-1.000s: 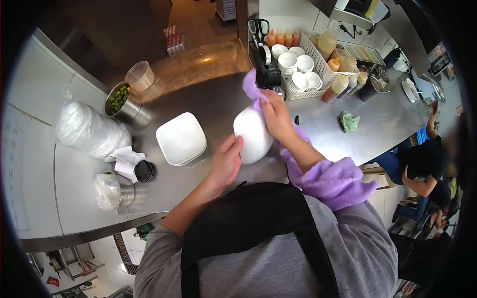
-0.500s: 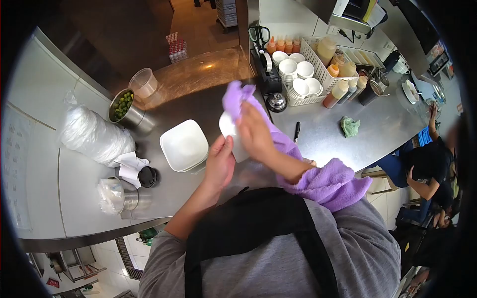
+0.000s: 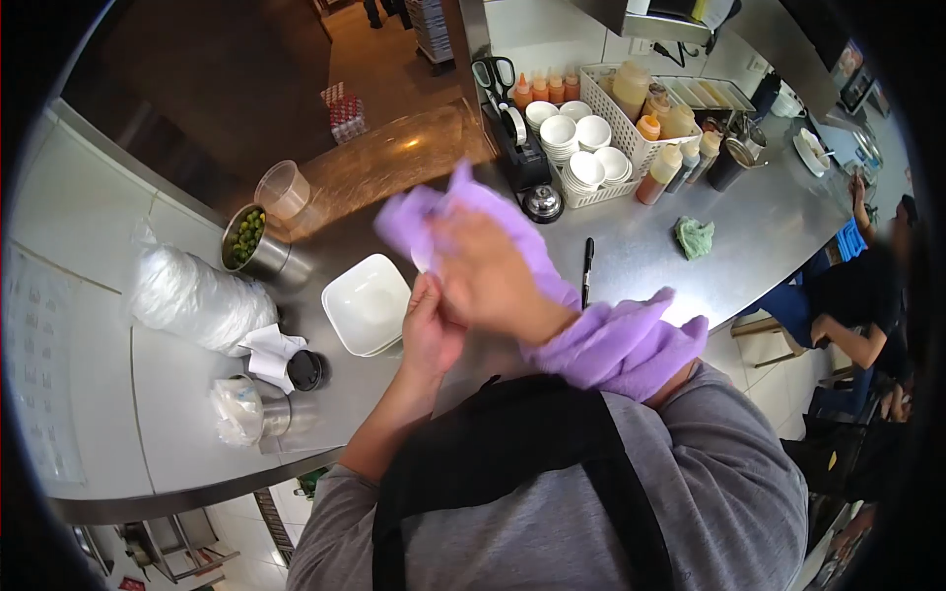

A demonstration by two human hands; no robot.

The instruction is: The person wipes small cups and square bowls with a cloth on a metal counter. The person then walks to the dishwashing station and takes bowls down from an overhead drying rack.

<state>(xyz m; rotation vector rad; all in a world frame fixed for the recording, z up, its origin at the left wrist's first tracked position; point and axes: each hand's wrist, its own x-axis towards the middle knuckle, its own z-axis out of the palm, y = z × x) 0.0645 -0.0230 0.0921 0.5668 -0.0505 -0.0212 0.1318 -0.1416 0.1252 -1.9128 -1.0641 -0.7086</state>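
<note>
My left hand (image 3: 435,333) is closed on the edge of a white dish (image 3: 422,259), thumb uppermost. Only a sliver of that dish shows now, since the cloth and my other hand cover it. My right hand (image 3: 493,271), smeared by motion, presses a purple cloth (image 3: 616,345) against the dish. The cloth's long end runs back over my right forearm. Just left of my hands, a short stack of square white bowls (image 3: 367,300) sits on the steel counter.
Behind stand a steel container of green citrus (image 3: 244,239), a call bell (image 3: 543,203), a basket of small white bowls (image 3: 584,169) and sauce bottles (image 3: 657,175). A marker (image 3: 588,271) and crumpled green cloth (image 3: 694,237) lie rightward. A person (image 3: 852,315) is at far right.
My right hand and the purple cloth have swept left over the white dish, which is now mostly covered. My left hand still holds it. The camera view has shifted slightly.
</note>
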